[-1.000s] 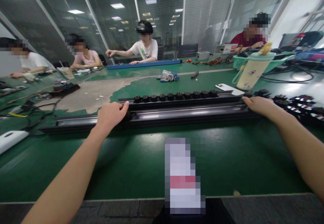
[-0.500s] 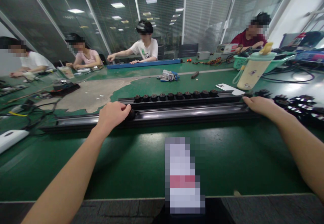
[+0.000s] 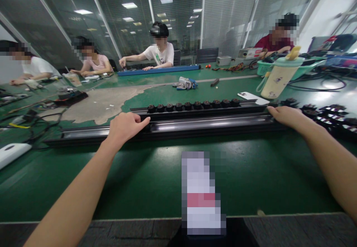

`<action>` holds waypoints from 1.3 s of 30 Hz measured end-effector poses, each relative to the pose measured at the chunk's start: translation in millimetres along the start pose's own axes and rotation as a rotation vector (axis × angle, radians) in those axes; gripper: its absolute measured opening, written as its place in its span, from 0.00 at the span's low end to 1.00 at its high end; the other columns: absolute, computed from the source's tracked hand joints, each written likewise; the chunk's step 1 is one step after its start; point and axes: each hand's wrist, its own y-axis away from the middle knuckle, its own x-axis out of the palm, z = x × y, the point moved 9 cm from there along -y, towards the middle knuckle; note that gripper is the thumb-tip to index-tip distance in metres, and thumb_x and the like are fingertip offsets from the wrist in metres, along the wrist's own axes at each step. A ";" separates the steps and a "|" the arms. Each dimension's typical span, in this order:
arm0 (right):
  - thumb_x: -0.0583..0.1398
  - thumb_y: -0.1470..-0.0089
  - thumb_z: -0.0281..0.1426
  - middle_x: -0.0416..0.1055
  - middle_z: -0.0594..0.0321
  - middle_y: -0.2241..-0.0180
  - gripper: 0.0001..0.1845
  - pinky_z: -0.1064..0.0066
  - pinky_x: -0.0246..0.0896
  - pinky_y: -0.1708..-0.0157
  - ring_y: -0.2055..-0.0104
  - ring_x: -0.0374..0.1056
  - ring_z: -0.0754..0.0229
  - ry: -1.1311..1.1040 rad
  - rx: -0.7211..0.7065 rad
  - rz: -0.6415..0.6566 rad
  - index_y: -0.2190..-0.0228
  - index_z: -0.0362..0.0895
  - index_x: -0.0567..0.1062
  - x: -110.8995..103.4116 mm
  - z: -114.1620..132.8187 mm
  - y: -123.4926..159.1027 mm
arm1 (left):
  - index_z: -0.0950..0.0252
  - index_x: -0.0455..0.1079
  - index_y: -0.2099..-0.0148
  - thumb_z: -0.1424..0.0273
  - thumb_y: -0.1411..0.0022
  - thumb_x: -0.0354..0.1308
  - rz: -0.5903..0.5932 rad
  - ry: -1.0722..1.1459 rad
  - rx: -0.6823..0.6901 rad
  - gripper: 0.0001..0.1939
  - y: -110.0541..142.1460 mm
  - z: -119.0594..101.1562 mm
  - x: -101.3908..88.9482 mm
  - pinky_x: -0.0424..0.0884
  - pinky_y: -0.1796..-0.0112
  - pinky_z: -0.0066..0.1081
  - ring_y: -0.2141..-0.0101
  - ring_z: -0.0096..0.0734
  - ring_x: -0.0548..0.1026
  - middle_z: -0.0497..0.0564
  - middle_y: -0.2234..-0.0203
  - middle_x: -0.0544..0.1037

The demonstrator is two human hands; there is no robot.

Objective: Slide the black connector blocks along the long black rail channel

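Note:
A long black rail [image 3: 200,125] lies across the green table [image 3: 156,172] in front of me. My left hand [image 3: 124,128] rests on its left-middle part. The fingers are curled, with index finger and thumb pressed together and pointing right along the rail's top; what they pinch is hidden. My right hand [image 3: 284,115] grips the rail near its right end, fingers folded over the far side. Just behind, a second black rail [image 3: 251,109] carries a row of several small black round parts [image 3: 192,106].
More black parts [image 3: 331,115] lie at the right. Behind the rails are a white phone [image 3: 252,97], a pale bottle [image 3: 277,79] and a cloth [image 3: 185,84]. A white device [image 3: 12,154] and cables [image 3: 36,122] sit left. Several other people work at the far side.
My left hand has slid a little to the right along the rail. The small black part seen at its fingertips earlier is no longer visible. The right hand has not moved.

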 end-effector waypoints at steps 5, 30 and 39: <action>0.36 0.32 0.45 0.72 0.39 0.47 0.39 0.49 0.58 0.41 0.41 0.67 0.38 -0.001 0.005 0.010 0.46 0.34 0.75 0.3 0.3 0.7 | 0.60 0.77 0.72 0.44 0.38 0.43 -0.027 -0.031 -0.019 0.31 -0.8 0.8 0.2 0.63 0.70 0.36 0.65 0.50 0.78 0.58 0.71 0.81; 0.37 0.32 0.44 0.71 0.40 0.45 0.39 0.48 0.59 0.41 0.40 0.67 0.38 0.002 0.016 0.022 0.45 0.33 0.75 -4.2 4.3 7.9 | 0.60 0.80 0.68 0.48 0.35 0.42 -0.124 -0.112 -0.007 0.30 1.0 -4.8 0.2 0.64 0.68 0.36 0.64 0.51 0.78 0.59 0.71 0.81; 0.36 0.31 0.44 0.70 0.39 0.44 0.39 0.48 0.58 0.40 0.40 0.66 0.38 0.005 0.018 0.031 0.44 0.33 0.74 -3.6 4.2 6.2 | 0.60 0.80 0.67 0.50 0.32 0.42 -0.142 -0.124 -0.003 0.29 4.6 -13.5 -1.1 0.62 0.69 0.35 0.64 0.50 0.79 0.59 0.71 0.81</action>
